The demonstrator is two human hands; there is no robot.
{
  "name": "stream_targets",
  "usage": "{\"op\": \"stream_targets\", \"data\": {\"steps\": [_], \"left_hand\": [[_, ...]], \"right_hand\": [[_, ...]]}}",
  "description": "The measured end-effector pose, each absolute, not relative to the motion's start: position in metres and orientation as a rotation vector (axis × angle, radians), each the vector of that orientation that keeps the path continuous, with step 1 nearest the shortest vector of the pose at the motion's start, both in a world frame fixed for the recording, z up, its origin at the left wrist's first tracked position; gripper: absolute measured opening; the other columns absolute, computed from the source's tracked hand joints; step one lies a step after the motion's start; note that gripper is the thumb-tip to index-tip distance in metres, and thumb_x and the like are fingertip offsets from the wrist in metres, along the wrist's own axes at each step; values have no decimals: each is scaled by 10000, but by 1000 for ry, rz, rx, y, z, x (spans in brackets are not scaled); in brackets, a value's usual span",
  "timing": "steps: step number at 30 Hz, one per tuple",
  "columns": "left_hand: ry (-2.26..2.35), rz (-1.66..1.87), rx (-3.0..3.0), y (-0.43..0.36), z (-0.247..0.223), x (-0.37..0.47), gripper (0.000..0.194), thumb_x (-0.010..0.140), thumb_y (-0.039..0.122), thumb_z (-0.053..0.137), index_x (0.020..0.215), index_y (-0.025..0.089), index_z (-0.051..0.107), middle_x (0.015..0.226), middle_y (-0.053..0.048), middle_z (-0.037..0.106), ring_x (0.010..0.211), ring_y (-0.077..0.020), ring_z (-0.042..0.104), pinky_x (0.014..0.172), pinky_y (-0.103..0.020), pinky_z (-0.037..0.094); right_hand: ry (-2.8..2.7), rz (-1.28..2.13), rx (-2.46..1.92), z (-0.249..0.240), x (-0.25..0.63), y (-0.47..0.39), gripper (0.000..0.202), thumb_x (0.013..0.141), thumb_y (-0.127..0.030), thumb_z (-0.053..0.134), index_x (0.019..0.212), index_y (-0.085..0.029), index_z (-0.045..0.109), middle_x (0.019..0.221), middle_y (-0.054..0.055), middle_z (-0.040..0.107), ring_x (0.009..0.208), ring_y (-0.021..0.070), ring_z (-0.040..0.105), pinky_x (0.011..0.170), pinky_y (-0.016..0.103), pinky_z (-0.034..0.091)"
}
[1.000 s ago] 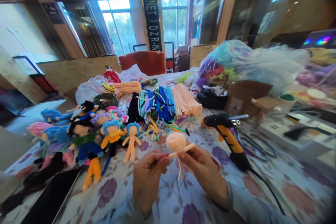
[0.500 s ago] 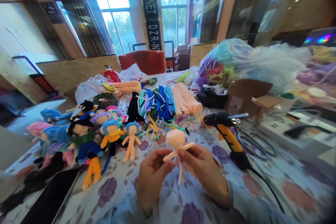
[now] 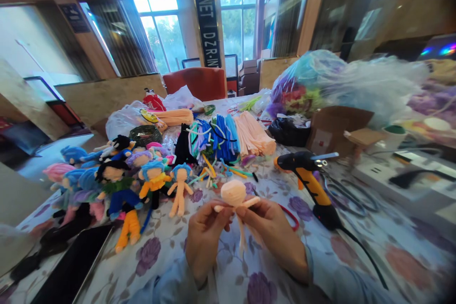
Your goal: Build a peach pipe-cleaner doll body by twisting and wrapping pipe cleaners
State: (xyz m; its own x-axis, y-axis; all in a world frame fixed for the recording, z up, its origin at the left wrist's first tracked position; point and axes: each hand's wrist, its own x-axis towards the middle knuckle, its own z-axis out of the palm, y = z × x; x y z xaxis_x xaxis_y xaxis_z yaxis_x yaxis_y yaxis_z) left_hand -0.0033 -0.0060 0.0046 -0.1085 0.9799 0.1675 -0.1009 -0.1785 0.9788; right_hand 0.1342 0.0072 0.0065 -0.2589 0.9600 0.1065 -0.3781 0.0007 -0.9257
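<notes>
Between my two hands, just above the flowered tablecloth, is a peach pipe-cleaner doll point(image 3: 233, 193) with a round bare head, two arms stuck out sideways and legs hanging down. My left hand point(image 3: 204, 237) pinches it at the arm on the left. My right hand point(image 3: 272, 228) pinches the other arm close to the body, fingers closed. Behind my right fingers lies a red loop point(image 3: 292, 218), partly hidden. A black and orange glue gun point(image 3: 313, 185) rests on the cloth to the right of my hands. To the left stands a similar peach doll with blue hair point(image 3: 181, 187).
Several finished dolls point(image 3: 119, 187) crowd the left side near a dark tablet point(image 3: 74, 266). Bundles of blue pipe cleaners point(image 3: 224, 140) and peach pipe cleaners point(image 3: 253, 134) lie farther back. A cardboard box point(image 3: 338, 130) and plastic bags point(image 3: 384, 83) stand at the right, the gun's cord point(image 3: 366, 256) below.
The doll has turned in my hands, its arms now slanting down on both sides of the body rather than in one tilted line. More of the red loop shows.
</notes>
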Motion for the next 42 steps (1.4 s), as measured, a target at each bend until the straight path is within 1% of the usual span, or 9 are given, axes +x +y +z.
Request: {"op": "stream_targets", "data": {"steps": [3, 8, 12, 18, 24, 29, 32, 38, 42], "left_hand": [[1059, 1442, 1121, -4, -1, -4, 168, 760, 269, 661, 635, 165, 618, 568, 42, 573, 510, -65, 482, 501, -173, 392], [987, 1399, 1016, -2, -6, -1, 158, 786, 298, 637, 708, 161, 630, 569, 41, 567, 509, -64, 475, 512, -180, 386], [1009, 1427, 1049, -1, -5, -1, 98, 754, 270, 675, 737, 177, 650, 578, 53, 576, 518, -63, 499, 515, -173, 396], [1100, 1435, 1066, -2, 0, -3, 117, 735, 268, 686, 685, 172, 642, 570, 56, 567, 538, -74, 500, 530, -179, 409], [1127, 1372, 1042, -6, 2, -2, 147, 754, 306, 656, 703, 170, 635, 566, 41, 571, 538, -93, 497, 528, -203, 401], [1102, 1354, 980, -3, -1, -3, 181, 749, 297, 668, 645, 158, 614, 575, 38, 544, 566, -88, 492, 572, -199, 405], [1005, 1331, 848, -3, -4, -2, 162, 744, 282, 674, 661, 153, 620, 580, 36, 534, 577, -88, 501, 589, -196, 411], [893, 1310, 721, -5, 0, 4, 136, 713, 288, 705, 751, 166, 659, 623, 18, 612, 556, -94, 538, 593, -212, 455], [919, 1271, 801, -5, 2, 5, 168, 688, 282, 732, 807, 175, 680, 667, 12, 639, 577, -92, 554, 617, -210, 465]], "right_hand": [[-1203, 1503, -715, 8, 134, 5, 188, 750, -336, 693, 742, -150, 672, 667, -5, 655, 664, 128, 582, 666, 232, 446], [-1182, 1517, -711, 5, 132, 6, 211, 775, -349, 660, 731, -144, 644, 620, -6, 634, 612, 126, 568, 620, 234, 440], [-1146, 1578, -686, 6, 131, 7, 211, 742, -351, 684, 716, -154, 615, 619, -15, 622, 602, 127, 563, 599, 230, 429], [-1140, 1626, -791, 12, 137, 6, 153, 737, -306, 660, 724, -154, 643, 624, -14, 635, 600, 121, 567, 626, 221, 433], [-1161, 1577, -915, 9, 137, 9, 201, 732, -344, 655, 710, -144, 643, 571, -19, 612, 525, 103, 523, 542, 210, 410], [-1223, 1571, -867, 11, 136, 8, 246, 730, -385, 660, 708, -141, 643, 583, -12, 606, 566, 114, 536, 567, 219, 421], [-1235, 1559, -864, 9, 135, 8, 242, 722, -374, 668, 703, -134, 640, 596, -10, 599, 599, 119, 540, 581, 219, 417], [-1218, 1508, -954, 5, 138, 12, 225, 737, -360, 650, 720, -135, 635, 592, -27, 551, 542, 91, 468, 524, 207, 358], [-1272, 1425, -962, 8, 140, 11, 208, 753, -350, 630, 715, -145, 622, 593, -26, 542, 538, 97, 475, 506, 207, 361]]}}
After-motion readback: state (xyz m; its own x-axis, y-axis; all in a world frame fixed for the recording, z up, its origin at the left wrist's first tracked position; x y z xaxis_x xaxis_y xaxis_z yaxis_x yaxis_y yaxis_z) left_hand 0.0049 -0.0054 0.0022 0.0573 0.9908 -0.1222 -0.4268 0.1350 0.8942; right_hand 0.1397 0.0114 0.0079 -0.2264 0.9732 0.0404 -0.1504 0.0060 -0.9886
